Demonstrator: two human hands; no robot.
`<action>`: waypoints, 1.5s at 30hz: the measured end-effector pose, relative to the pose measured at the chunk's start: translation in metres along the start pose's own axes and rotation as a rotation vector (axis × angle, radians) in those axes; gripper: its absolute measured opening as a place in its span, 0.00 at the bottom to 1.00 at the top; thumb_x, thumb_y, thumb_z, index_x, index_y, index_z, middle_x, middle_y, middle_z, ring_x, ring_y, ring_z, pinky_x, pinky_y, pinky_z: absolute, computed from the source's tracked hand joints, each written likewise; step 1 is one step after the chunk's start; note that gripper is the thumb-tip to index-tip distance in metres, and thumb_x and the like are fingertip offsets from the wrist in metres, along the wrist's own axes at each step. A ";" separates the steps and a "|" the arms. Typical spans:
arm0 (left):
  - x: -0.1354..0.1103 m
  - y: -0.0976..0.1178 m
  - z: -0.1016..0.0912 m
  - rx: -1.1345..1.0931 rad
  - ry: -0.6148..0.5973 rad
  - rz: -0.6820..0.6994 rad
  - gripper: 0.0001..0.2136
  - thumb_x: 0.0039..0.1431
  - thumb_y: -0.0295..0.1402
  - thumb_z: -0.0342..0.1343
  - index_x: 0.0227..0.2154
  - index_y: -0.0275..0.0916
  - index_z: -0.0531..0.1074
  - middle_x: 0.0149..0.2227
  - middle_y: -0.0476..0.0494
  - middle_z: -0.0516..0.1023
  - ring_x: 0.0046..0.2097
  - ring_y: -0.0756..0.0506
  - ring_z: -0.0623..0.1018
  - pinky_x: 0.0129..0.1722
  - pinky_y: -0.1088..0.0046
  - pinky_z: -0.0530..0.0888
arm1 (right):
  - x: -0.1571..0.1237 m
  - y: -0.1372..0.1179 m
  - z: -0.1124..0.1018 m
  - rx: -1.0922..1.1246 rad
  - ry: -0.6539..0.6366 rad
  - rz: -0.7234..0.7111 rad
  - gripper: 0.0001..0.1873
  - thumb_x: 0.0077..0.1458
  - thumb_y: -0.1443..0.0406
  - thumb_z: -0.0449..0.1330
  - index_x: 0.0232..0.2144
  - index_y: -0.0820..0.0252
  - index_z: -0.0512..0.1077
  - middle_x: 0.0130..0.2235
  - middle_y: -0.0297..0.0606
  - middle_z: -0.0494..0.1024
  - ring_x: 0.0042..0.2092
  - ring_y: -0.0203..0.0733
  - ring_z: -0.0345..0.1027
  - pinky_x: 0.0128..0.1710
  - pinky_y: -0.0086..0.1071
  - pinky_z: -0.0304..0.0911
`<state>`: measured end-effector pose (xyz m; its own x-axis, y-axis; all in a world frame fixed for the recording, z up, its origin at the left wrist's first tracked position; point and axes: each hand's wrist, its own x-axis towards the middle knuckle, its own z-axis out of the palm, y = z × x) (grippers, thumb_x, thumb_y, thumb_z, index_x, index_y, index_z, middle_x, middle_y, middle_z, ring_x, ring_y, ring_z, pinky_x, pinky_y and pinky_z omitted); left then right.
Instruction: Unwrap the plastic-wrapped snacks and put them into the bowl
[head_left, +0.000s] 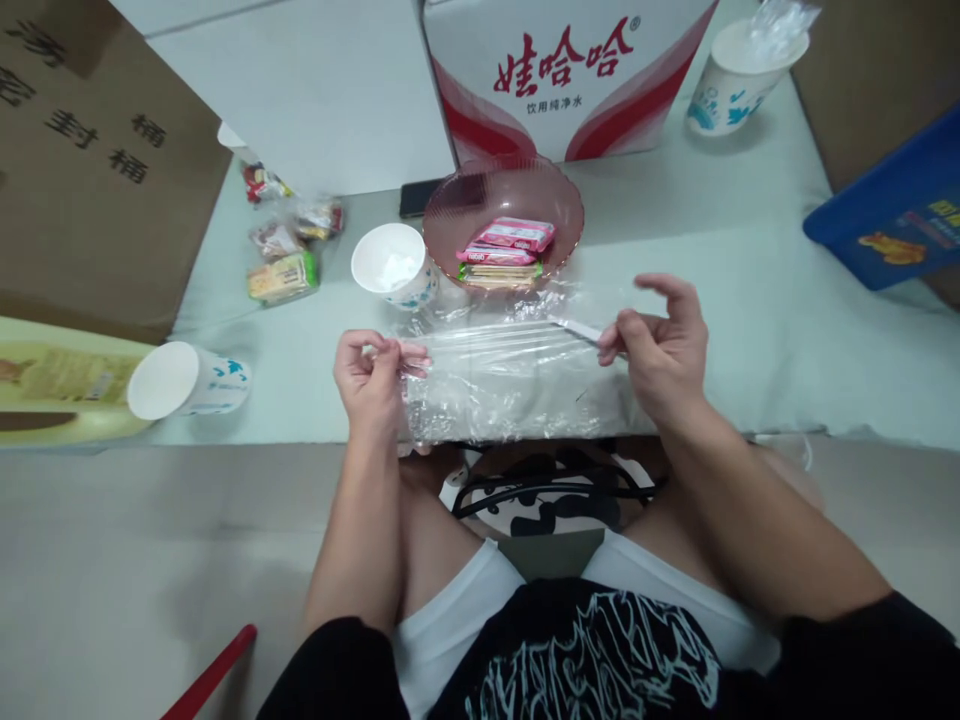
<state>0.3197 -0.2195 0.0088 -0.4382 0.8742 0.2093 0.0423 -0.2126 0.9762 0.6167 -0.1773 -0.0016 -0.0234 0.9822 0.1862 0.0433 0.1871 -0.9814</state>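
A clear plastic zip bag [510, 375] lies stretched flat on the pale table [787, 330] right in front of me. My left hand [373, 372] pinches its left top corner, fingers closed. My right hand [660, 345] pinches the white slider end of the bag's seal at the right, with its index finger raised. Just behind the bag stands a pink translucent bowl [502, 200] that holds several wrapped snack packets [502, 252].
A white paper cup [394, 265] stands left of the bowl; another cup [187, 380] lies on its side at the table's left edge. Loose snack packets [289, 250], a dark phone [418, 197], a red-and-white carton [562, 75], a third cup [739, 75] and a blue box [892, 215] surround them.
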 end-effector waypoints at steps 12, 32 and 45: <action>0.008 -0.002 -0.019 0.583 -0.093 0.177 0.10 0.51 0.42 0.68 0.28 0.41 0.81 0.35 0.45 0.71 0.43 0.45 0.75 0.46 0.65 0.76 | 0.009 -0.010 -0.009 -0.514 0.143 -0.248 0.04 0.52 0.60 0.66 0.29 0.52 0.78 0.40 0.42 0.71 0.49 0.51 0.70 0.47 0.48 0.69; -0.005 0.028 0.021 0.047 -0.764 -0.828 0.16 0.53 0.48 0.67 0.34 0.41 0.72 0.15 0.53 0.70 0.13 0.49 0.67 0.13 0.76 0.57 | 0.017 -0.002 -0.011 0.129 -0.557 0.187 0.26 0.45 0.50 0.73 0.45 0.51 0.77 0.45 0.39 0.82 0.47 0.45 0.77 0.51 0.42 0.74; -0.010 0.013 0.045 -0.328 -0.394 -0.601 0.37 0.54 0.68 0.52 0.51 0.39 0.73 0.41 0.37 0.83 0.44 0.37 0.84 0.41 0.59 0.80 | -0.013 -0.001 0.035 0.179 -0.627 0.383 0.12 0.55 0.55 0.65 0.33 0.57 0.72 0.23 0.29 0.74 0.23 0.34 0.68 0.24 0.30 0.66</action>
<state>0.3653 -0.2112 0.0215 0.0508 0.9573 -0.2847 -0.3944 0.2811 0.8749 0.5816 -0.1904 -0.0047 -0.6053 0.7757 -0.1786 0.0011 -0.2235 -0.9747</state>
